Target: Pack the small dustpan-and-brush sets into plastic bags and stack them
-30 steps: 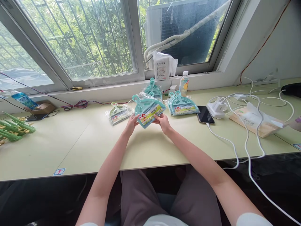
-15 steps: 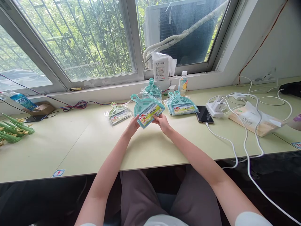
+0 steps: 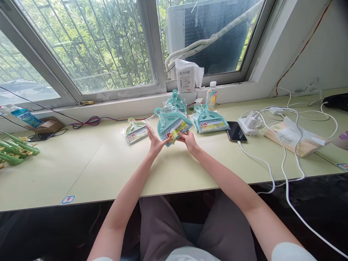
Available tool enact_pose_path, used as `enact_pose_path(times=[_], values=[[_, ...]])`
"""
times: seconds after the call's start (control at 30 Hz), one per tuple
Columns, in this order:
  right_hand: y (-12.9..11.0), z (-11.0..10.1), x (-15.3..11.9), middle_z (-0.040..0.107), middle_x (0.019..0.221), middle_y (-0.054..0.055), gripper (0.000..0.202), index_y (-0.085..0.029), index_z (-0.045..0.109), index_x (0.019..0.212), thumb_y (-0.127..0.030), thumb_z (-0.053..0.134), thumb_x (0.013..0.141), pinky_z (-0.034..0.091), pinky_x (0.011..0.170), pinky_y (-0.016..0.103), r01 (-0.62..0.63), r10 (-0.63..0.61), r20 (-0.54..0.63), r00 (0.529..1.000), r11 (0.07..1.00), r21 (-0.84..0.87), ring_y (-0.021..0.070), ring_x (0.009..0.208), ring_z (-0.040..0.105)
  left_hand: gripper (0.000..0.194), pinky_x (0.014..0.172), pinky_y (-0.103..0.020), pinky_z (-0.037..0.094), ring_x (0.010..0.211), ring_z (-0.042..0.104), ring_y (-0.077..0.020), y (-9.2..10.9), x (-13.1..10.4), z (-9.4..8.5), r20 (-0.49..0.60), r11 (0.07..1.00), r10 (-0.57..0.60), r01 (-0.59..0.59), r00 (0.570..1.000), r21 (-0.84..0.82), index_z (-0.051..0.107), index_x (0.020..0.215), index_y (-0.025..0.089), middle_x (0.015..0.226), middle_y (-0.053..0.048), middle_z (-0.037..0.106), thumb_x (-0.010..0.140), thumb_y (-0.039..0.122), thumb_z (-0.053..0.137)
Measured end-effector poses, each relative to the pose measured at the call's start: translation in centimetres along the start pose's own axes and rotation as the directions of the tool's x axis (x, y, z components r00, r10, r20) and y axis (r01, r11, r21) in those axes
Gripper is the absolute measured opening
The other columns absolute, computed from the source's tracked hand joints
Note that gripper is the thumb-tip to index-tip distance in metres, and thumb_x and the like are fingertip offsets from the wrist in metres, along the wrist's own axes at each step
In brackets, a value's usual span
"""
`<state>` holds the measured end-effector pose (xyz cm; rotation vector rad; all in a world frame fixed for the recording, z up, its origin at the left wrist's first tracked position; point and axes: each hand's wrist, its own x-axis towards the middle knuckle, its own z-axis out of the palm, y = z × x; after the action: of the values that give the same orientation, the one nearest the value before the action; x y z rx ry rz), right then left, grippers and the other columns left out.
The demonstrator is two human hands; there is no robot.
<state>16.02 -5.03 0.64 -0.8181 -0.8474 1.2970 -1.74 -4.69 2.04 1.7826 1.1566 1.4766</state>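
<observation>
A teal mini dustpan and brush set (image 3: 170,122) is held up tilted over the table, its handle pointing up and left. My right hand (image 3: 189,141) grips its lower right edge, thumb on the front by the yellow label card (image 3: 178,133), which looks bent. At the lower left corner, my left hand (image 3: 156,142) touches the card with its thumb; its other fingers are stretched out and away from the set. Behind the held set lies another teal set (image 3: 175,103) in clear wrap. A greener wrapped set (image 3: 135,129) lies left, and several stacked teal sets (image 3: 210,121) lie right.
Right of the stack are a phone (image 3: 236,131) on a white cable, a power strip (image 3: 248,123) and a tissue pack (image 3: 295,137). A drink bottle (image 3: 211,96) stands by the sill. Bundled wires (image 3: 88,121) and green stalks (image 3: 16,148) are on the left.
My left hand has loosened from the dustpan set, its fingers now stretched up and away with the thumb at the card. The set has shifted slightly right, and its label card has bent.
</observation>
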Motion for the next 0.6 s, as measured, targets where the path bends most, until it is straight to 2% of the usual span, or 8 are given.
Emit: enact_pose_path(times=[0.03,0.07,0.1,0.17,0.23,0.37,0.47,0.6], values=[[0.0,0.0,0.0,0.073,0.090,0.005,0.016,-0.018,0.060,0.088,-0.020,0.071,0.076,0.059,0.088,0.044,-0.001,0.001,-0.008,1.000,1.000,-0.008,0.0209,0.085,0.071,0.116,0.117,-0.054,0.004,0.146,-0.010,-0.0328,0.2,-0.1,-0.1,-0.034,0.988,0.081,-0.076,0.996,0.137,0.013,0.150,0.026,0.160,-0.013,0.002,0.059,0.039,0.083],[-0.1,0.0,0.0,0.073,0.089,0.005,0.016,-0.018,0.060,0.088,-0.020,0.071,0.076,0.059,0.087,0.044,-0.002,0.002,-0.011,1.000,1.000,-0.019,0.0209,0.084,0.071,0.109,0.116,-0.056,0.002,0.146,-0.011,-0.0331,0.4,-0.1,-0.2,-0.018,0.958,0.154,-0.145,0.988,0.246,0.018,0.150,0.027,0.160,-0.011,0.003,0.062,0.040,0.081],[-0.1,0.0,0.0,0.072,0.089,0.005,0.017,-0.018,0.060,0.088,-0.019,0.071,0.076,0.060,0.086,0.044,-0.003,0.003,-0.006,1.000,0.999,-0.032,0.0210,0.084,0.071,0.096,0.116,-0.057,0.000,0.147,-0.007,-0.0333,0.5,-0.3,-0.2,0.050,0.926,0.207,-0.212,0.977,0.314,0.026,0.148,0.029,0.160,-0.009,0.009,0.068,0.039,0.078],[0.0,0.0,-0.1,0.072,0.089,0.005,0.020,-0.017,0.060,0.091,-0.020,0.072,0.075,0.060,0.085,0.044,-0.005,0.006,0.015,1.000,0.998,-0.056,0.0210,0.082,0.071,0.061,0.115,-0.058,0.002,0.146,0.012,-0.0327,0.7,-0.6,0.0,0.244,0.870,0.249,-0.327,0.937,0.369,0.046,0.138,0.033,0.156,-0.006,0.026,0.080,0.034,0.065],[0.0,0.1,-0.2,0.072,0.089,0.005,0.023,-0.017,0.061,0.094,-0.020,0.073,0.075,0.060,0.083,0.044,-0.008,0.010,0.025,1.000,0.997,-0.081,0.0205,0.080,0.071,0.038,0.116,-0.056,0.011,0.140,0.030,-0.0313,0.6,-0.9,0.3,0.345,0.845,0.240,-0.371,0.907,0.386,0.059,0.125,0.033,0.150,-0.006,0.038,0.088,0.029,0.054],[0.3,0.1,-0.2,0.072,0.090,0.005,0.025,-0.017,0.061,0.094,-0.021,0.074,0.074,0.062,0.080,0.042,-0.020,0.023,0.020,1.000,0.991,-0.130,0.0189,0.077,0.071,0.034,0.106,-0.049,0.034,0.124,0.048,-0.0285,0.1,-1.0,0.8,0.266,0.856,0.229,-0.324,0.936,0.404,0.065,0.117,0.028,0.138,-0.008,0.050,0.094,0.029,0.041],[0.6,0.2,-0.2,0.072,0.086,0.004,0.025,-0.017,0.062,0.093,-0.021,0.075,0.072,0.062,0.078,0.043,-0.025,0.036,0.063,0.997,0.987,-0.156,0.0186,0.075,0.071,0.032,0.100,-0.044,0.039,0.114,0.053,-0.0271,0.0,-0.6,0.2,0.191,0.851,0.250,-0.310,0.949,0.424,0.066,0.112,0.025,0.124,-0.009,0.058,0.094,0.029,0.041],[0.9,0.4,-0.2,0.072,0.078,0.003,0.024,-0.017,0.062,0.090,-0.019,0.076,0.070,0.062,0.076,0.043,-0.059,0.083,0.121,0.989,0.980,-0.190,0.0188,0.071,0.071,0.025,0.093,-0.042,0.043,0.101,0.058,-0.0267,0.0,-0.1,-0.7,0.230,0.785,0.252,-0.337,0.940,0.520,0.068,0.104,0.024,0.104,-0.009,0.061,0.087,0.021,0.050]])
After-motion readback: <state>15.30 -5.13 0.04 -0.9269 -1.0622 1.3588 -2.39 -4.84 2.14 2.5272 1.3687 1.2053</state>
